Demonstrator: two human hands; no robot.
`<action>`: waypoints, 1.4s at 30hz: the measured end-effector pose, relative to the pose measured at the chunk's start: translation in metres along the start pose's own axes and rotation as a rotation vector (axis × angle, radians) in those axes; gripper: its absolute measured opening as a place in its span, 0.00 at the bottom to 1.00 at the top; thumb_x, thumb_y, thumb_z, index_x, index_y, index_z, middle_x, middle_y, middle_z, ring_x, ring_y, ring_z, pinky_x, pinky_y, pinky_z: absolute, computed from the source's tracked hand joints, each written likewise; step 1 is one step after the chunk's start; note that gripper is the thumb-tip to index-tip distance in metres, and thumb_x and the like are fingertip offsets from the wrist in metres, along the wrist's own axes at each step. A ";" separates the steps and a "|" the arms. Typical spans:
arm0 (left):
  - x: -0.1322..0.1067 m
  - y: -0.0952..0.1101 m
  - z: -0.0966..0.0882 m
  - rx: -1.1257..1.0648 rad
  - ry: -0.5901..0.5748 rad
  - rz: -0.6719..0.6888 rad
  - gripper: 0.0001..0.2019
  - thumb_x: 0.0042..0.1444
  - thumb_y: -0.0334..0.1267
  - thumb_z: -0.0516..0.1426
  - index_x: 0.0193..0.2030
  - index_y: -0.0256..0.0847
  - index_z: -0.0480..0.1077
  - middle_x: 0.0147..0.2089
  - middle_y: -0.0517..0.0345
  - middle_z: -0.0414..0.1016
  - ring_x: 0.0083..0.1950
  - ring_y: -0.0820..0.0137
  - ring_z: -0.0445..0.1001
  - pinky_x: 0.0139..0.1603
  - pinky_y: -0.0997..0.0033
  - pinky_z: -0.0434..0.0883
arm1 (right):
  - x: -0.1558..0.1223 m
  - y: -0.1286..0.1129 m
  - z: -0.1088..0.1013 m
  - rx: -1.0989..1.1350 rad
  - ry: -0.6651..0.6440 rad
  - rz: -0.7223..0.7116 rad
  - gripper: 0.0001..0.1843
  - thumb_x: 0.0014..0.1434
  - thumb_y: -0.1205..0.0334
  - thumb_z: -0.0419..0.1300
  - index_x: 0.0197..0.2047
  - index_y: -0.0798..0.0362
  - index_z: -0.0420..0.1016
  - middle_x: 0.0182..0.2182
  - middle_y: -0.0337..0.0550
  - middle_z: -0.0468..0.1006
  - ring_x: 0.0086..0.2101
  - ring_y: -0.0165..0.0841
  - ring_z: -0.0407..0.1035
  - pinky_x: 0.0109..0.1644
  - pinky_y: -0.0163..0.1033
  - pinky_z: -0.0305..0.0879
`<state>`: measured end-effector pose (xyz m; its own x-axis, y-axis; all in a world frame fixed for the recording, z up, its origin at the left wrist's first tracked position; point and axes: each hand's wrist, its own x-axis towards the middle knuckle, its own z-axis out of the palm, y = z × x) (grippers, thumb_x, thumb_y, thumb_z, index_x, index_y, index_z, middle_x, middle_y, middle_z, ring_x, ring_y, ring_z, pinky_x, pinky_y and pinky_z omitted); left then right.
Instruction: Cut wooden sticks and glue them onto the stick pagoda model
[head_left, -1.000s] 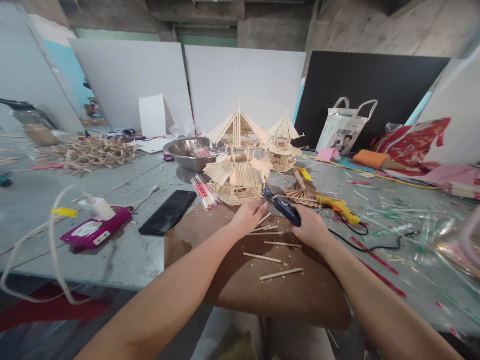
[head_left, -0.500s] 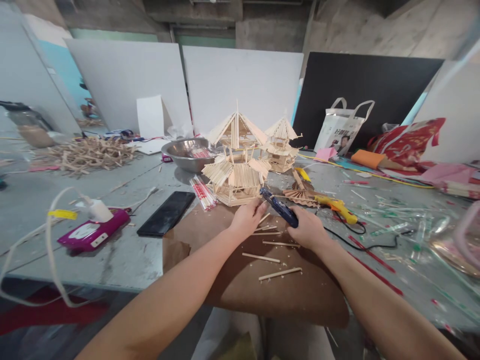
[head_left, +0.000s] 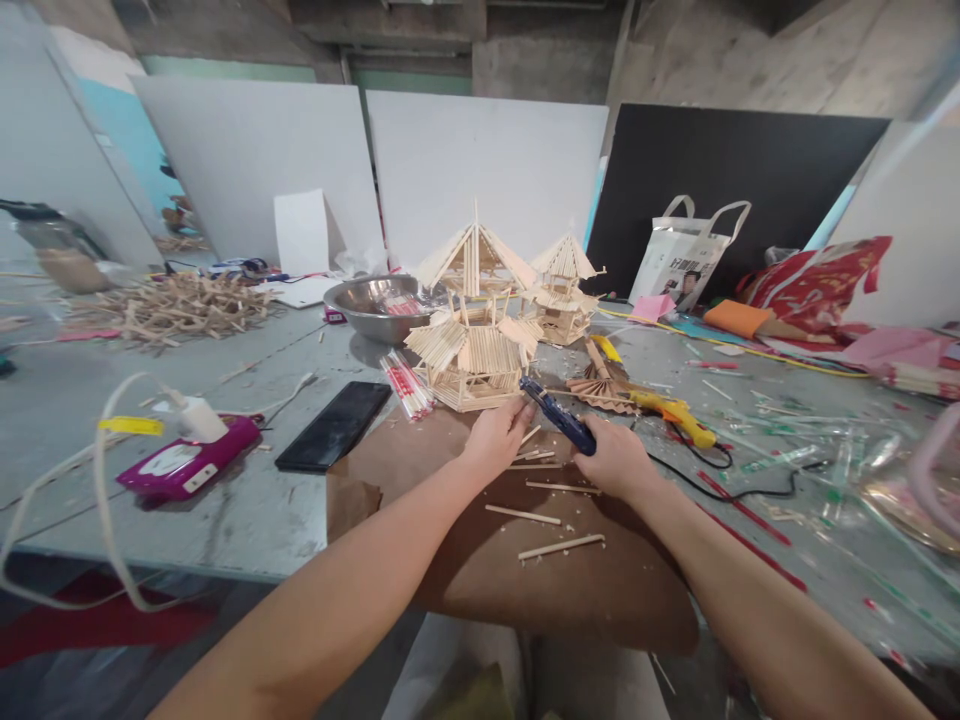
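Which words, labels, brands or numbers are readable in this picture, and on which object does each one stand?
Nothing can be read with certainty.
White tote bag: dark print with a picture, too blurred to read.
Magenta pack: white label, too small to read.
Yellow tag: no text legible.
Blue tool in the right hand: no lettering visible.

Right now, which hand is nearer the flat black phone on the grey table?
Left. The left hand is right of the flat black phone; the right hand, gripping a blue tool, lies farther right.
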<state>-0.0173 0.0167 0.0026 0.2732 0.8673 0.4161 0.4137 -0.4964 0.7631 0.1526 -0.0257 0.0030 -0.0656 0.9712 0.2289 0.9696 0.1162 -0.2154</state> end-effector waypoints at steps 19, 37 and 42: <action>0.000 -0.001 0.001 0.036 -0.030 0.117 0.13 0.54 0.41 0.45 0.35 0.39 0.68 0.30 0.54 0.68 0.36 0.67 0.65 0.40 0.70 0.60 | 0.004 0.007 0.007 0.107 0.032 -0.027 0.22 0.46 0.64 0.53 0.47 0.53 0.62 0.40 0.46 0.72 0.39 0.37 0.65 0.40 0.37 0.56; -0.002 0.012 -0.015 -0.603 -0.483 -0.288 0.17 0.47 0.51 0.52 0.24 0.37 0.63 0.13 0.69 0.49 0.12 0.84 0.43 0.13 0.79 0.41 | 0.004 0.021 0.006 0.156 0.099 -0.217 0.27 0.43 0.65 0.52 0.50 0.58 0.60 0.42 0.50 0.70 0.43 0.38 0.64 0.46 0.40 0.58; 0.000 0.008 -0.022 -0.773 -0.697 -0.425 0.17 0.46 0.50 0.54 0.26 0.35 0.63 0.11 0.71 0.48 0.11 0.85 0.39 0.11 0.82 0.38 | 0.002 0.021 0.005 0.147 0.117 -0.260 0.26 0.43 0.65 0.52 0.49 0.57 0.61 0.41 0.50 0.71 0.41 0.38 0.65 0.44 0.40 0.59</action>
<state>-0.0333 0.0134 0.0190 0.7644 0.6306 -0.1340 0.0058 0.2011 0.9796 0.1714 -0.0199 -0.0059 -0.2706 0.8758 0.3996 0.8790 0.3941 -0.2684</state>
